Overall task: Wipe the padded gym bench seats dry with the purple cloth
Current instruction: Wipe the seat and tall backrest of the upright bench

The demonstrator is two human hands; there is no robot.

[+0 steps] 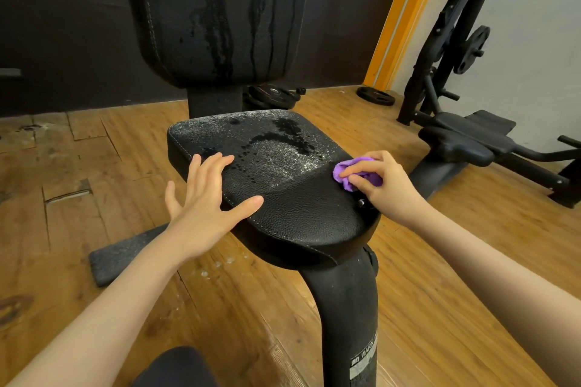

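A black padded bench seat [283, 198] fills the middle of the view. Its far half is beaded with water drops; its near half looks dry and dull. Behind it rises the upright back pad [217, 9], streaked with wet runs. My right hand [380, 185] grips a bunched purple cloth [355, 168] at the seat's right edge. My left hand [204, 198] lies with fingers spread and straight on the seat's left edge.
The seat stands on a thick black post [349, 308] over a wooden floor [94, 182]. A flat dark foot bar [125, 256] lies lower left. Another black machine [471, 135] with weight plates stands at right. Loose plates [375, 95] lie by the orange-trimmed wall.
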